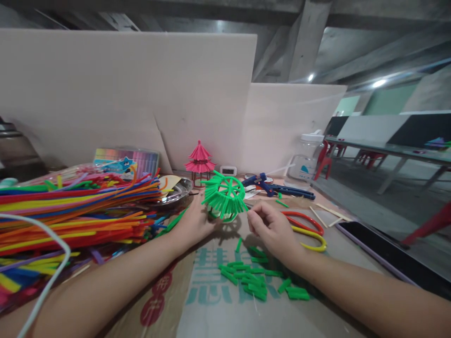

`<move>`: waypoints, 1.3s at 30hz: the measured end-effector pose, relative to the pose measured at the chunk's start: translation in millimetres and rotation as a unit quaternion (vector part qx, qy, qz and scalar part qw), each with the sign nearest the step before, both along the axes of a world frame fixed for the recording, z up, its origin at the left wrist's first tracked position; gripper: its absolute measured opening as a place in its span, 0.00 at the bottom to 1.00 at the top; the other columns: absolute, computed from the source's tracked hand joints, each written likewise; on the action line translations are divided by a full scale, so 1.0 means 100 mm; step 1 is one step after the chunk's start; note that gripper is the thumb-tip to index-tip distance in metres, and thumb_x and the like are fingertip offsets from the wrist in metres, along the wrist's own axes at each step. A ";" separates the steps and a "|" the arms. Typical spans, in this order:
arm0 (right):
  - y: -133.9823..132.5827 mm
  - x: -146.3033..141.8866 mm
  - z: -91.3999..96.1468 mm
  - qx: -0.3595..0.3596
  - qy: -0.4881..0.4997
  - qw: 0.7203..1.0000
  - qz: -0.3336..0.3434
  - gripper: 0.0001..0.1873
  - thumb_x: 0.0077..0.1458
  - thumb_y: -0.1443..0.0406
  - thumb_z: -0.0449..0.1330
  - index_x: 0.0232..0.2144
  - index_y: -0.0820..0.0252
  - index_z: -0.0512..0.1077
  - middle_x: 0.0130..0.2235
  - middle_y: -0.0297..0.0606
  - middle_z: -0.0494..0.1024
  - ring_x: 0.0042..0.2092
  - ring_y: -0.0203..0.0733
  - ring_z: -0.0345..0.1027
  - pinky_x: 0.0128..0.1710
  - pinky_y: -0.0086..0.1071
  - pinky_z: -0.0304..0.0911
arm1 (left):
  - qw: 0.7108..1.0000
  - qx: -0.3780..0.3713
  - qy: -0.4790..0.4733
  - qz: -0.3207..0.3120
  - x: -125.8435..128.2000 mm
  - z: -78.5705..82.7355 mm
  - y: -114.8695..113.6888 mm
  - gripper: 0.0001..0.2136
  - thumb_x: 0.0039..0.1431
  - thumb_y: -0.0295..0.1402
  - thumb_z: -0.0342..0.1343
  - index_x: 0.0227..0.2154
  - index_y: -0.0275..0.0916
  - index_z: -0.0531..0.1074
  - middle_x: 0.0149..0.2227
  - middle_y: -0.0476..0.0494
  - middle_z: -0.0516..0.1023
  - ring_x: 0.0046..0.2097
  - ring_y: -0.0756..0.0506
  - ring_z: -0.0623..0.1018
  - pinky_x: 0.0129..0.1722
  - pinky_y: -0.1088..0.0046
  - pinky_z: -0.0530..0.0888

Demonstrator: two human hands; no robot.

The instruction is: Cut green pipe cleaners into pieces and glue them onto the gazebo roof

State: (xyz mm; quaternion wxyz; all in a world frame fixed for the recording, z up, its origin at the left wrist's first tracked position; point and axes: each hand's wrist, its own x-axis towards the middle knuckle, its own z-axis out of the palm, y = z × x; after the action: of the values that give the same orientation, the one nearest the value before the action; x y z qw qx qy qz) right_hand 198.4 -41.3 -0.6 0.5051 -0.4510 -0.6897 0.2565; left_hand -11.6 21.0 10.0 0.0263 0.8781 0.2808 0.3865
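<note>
One green model (227, 191), round with many short strips around its rim, is above the middle of the work surface (282, 321). The left hand (199, 217) holds it from its left side, with the fingertips hidden behind it. The right hand (269, 227) is just beside its right edge, thumb and forefinger narrowed together — I cannot tell if something small is between them. Below the hands, toward the near edge, lie about twenty cut green pieces (253, 281); they overlap, so an exact count is not possible. Near the far edge stand one pink pagoda (199, 159) and one white digital clock (228, 171), and to their right lies one blue glue gun (260, 182). One bottle (305, 162) is at the far right corner. Two looped handles — one red (313, 221), one yellow (319, 245) — show beside the right hand. One phone (373, 251) lies along the right edge, and at least two bundles of coloured stems (70, 202) fill the left edge.
</note>
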 end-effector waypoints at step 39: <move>0.02 -0.04 -0.02 -0.074 0.054 0.995 0.027 0.15 0.60 0.54 0.53 0.26 0.56 0.62 0.20 0.28 0.67 0.22 0.33 0.59 0.21 0.27 0.55 | 1.000 -0.010 0.018 -0.006 0.02 0.03 0.00 0.18 0.56 0.34 0.56 0.50 0.42 0.69 0.56 0.41 0.70 0.58 0.38 0.67 0.60 0.57 0.63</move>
State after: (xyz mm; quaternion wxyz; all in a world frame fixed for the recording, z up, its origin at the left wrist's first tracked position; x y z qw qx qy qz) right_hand 194.5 -39.4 -2.4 0.5000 -0.4536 -0.6526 0.3441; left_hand -9.4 20.8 13.1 0.0325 0.8864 0.2795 0.3675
